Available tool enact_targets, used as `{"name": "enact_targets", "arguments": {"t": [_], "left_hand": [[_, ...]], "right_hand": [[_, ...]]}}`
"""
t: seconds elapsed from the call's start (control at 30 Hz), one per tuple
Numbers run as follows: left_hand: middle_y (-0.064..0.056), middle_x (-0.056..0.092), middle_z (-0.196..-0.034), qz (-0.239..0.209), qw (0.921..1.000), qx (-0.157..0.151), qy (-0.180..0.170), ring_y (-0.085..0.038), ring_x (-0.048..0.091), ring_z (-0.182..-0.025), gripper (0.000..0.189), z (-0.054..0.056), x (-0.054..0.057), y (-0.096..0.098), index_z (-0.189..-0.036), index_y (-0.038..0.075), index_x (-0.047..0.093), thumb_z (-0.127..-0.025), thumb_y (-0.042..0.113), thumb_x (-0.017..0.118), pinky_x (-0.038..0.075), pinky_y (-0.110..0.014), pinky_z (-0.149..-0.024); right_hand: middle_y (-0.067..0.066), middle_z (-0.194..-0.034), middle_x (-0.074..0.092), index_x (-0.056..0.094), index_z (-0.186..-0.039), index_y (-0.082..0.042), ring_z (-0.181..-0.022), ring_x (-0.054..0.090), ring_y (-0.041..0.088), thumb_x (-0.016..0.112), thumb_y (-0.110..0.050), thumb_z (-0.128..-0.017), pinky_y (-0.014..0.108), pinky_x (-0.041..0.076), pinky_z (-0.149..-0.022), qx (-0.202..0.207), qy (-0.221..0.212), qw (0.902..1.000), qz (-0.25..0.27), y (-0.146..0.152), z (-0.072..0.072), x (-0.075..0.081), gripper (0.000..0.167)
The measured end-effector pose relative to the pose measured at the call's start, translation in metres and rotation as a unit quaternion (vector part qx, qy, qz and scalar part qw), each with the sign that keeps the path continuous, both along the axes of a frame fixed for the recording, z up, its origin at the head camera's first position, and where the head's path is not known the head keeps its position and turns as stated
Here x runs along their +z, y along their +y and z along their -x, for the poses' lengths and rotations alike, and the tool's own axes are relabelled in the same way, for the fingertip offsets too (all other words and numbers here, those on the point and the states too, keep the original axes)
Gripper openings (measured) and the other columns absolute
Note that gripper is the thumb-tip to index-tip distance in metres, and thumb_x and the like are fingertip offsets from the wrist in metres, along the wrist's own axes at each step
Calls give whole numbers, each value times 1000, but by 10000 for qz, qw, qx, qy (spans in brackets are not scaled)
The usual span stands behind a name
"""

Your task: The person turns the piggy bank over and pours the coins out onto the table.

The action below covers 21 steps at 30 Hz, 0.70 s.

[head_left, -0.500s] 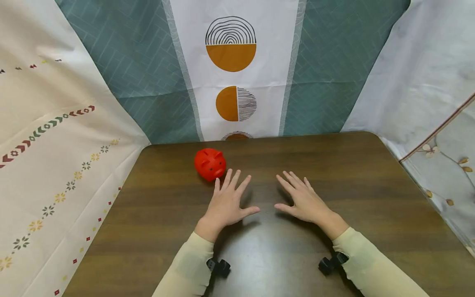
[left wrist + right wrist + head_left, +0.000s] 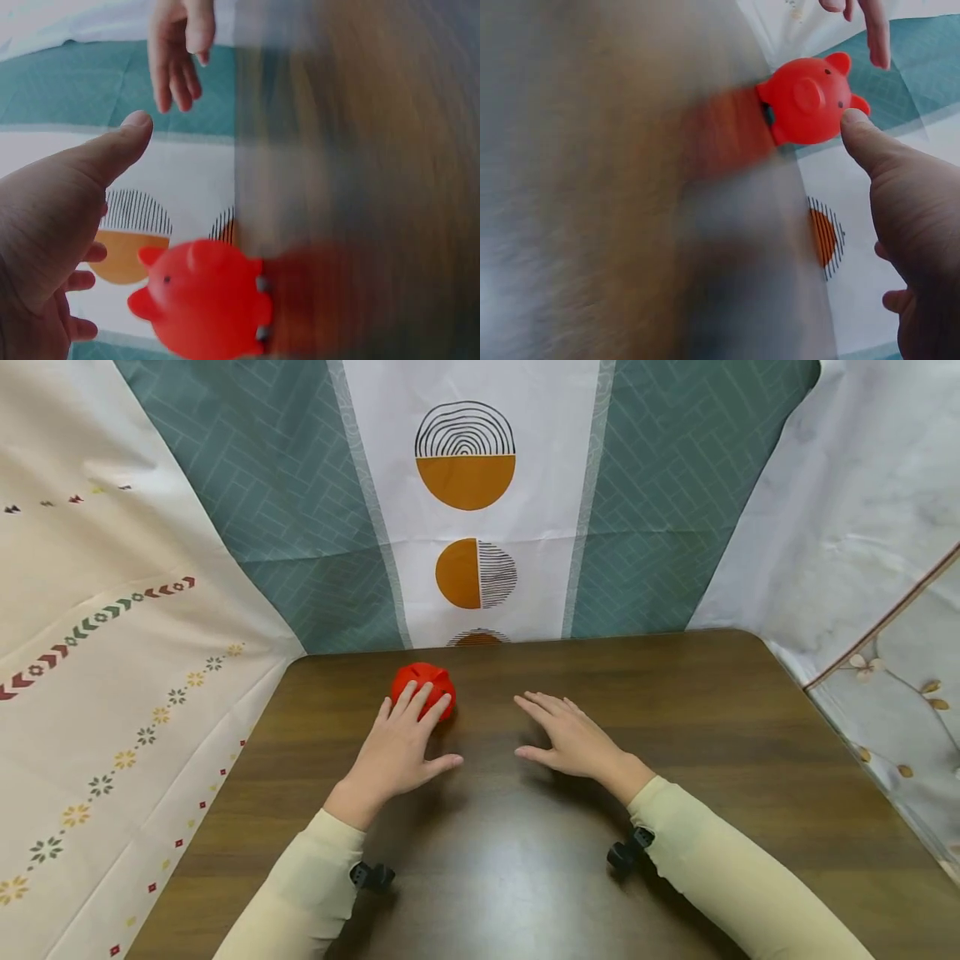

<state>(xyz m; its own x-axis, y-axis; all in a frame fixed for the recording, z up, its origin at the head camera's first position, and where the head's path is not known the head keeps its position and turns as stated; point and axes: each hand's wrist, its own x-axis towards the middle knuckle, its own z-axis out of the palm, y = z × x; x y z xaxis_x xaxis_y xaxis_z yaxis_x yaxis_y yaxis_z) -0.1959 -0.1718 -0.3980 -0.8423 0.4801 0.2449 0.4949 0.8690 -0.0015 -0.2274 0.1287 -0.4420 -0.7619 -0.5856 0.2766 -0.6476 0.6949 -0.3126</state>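
A bump could tip the pig [image 2: 808, 101], since it looks round, smooth and slippery. It sits on the shiny wood table [image 2: 495, 852], at 1 o'clock from the left hand [image 2: 395, 750]. That empty hand is spread wide; the right hand [image 2: 576, 742], empty too, has fingers closer together.

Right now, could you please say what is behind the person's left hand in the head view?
Behind the left hand, a red pig figure shows its top; the fingers cover parts of its front, and the hand hides some tabletop.
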Motion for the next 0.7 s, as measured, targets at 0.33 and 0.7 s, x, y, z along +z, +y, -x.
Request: {"name": "enact_targets", "arguments": {"t": [0.33, 0.7], "left_hand": [[-19, 41, -143, -82, 9983, -326, 472, -41, 36, -132, 90, 25, 3, -36, -144, 7, 41, -75, 53, 75, 35, -59, -103], [-19, 41, -142, -888, 9959, -105, 109, -36, 41, -127, 92, 56, -16, -56, -144, 7, 40, -72, 48, 80, 46, -55, -94]], "right_hand": [[5, -149, 40, 34, -150, -18, -136, 37, 22, 63, -56, -86, 46, 28, -112, 280, 108, 9995, 103, -38, 33, 17, 80], [4, -151, 37, 34, -150, -23, -136, 36, 23, 67, -55, -83, 46, 36, -107, 310, -402, 9986, 141, -91, 58, 27, 82]]}}
